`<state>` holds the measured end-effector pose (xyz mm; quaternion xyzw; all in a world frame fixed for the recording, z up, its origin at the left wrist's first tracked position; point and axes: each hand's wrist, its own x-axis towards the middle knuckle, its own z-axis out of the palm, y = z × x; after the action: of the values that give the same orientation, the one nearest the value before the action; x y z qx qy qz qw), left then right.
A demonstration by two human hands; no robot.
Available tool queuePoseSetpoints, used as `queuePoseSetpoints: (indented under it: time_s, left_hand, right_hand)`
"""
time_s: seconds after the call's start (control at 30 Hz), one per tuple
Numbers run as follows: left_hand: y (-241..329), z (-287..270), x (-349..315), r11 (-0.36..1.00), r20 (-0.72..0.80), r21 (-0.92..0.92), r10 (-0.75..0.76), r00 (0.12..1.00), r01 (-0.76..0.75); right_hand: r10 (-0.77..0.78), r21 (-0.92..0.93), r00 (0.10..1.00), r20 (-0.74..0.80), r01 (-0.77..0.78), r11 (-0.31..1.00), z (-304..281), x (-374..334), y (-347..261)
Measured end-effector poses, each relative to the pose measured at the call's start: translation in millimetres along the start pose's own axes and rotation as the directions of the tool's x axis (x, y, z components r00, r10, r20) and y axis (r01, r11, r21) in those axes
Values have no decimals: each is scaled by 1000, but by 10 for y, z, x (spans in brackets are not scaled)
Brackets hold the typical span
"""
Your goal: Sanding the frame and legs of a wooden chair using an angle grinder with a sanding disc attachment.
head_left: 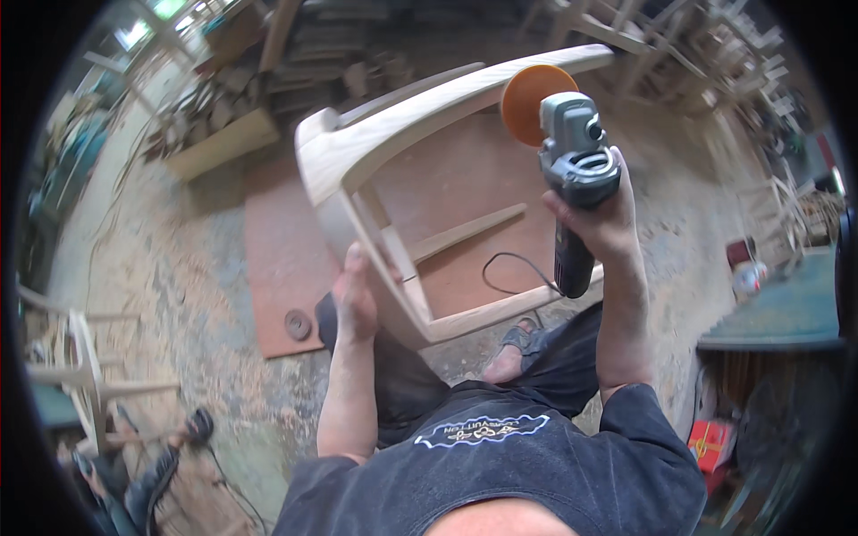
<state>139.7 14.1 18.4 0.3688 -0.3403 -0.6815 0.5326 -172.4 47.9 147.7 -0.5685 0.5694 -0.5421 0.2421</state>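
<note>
A pale wooden chair frame (393, 138) stands tilted in front of me, its thick curved rail at the far side. My left hand (356, 299) grips its left side piece, thumb up; the other fingers are partly hidden behind the wood. In my right hand (609, 214) is a grey and black angle grinder (576, 147), held by its body. Its round orange disc (533, 103) sits right at the curved rail; whether it touches the wood I cannot tell. A black cord (505, 256) loops near the grinder's lower end.
A reddish-brown board (277, 268) lies on the dusty floor under the frame, with a small round brown disc (298, 324) on it. Wood offcuts (214, 121) are piled far left. Chair frames (89, 384) stand at left. A green-topped table (778, 299) is at right.
</note>
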Motion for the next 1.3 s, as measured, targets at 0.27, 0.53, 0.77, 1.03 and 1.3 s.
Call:
queuePoseSetpoints:
  time_s: [0.27,0.53,0.77,1.03,1.3]
  left_hand:
    - [81,38,154,994,-7,25,111,994,-111]
    - [96,25,219,996,-3,10,94,996,-94]
    - [136,65,209,995,-7,22,93,996,-93]
    - [174,84,194,997,-28,34,76,997,-75]
    - [66,0,232,997,-13,-57,50,999,-51]
  right_hand:
    - [16,50,972,235,-29,998,1084,11,35]
    - [71,-16,939,336,-69,997,1323,54,68]
    - [61,38,929,365,-80,996,1384,72,90]
    - [23,71,929,368,-53,996,1448,75,82]
    - [43,38,935,353,-60,997,1436,90,111]
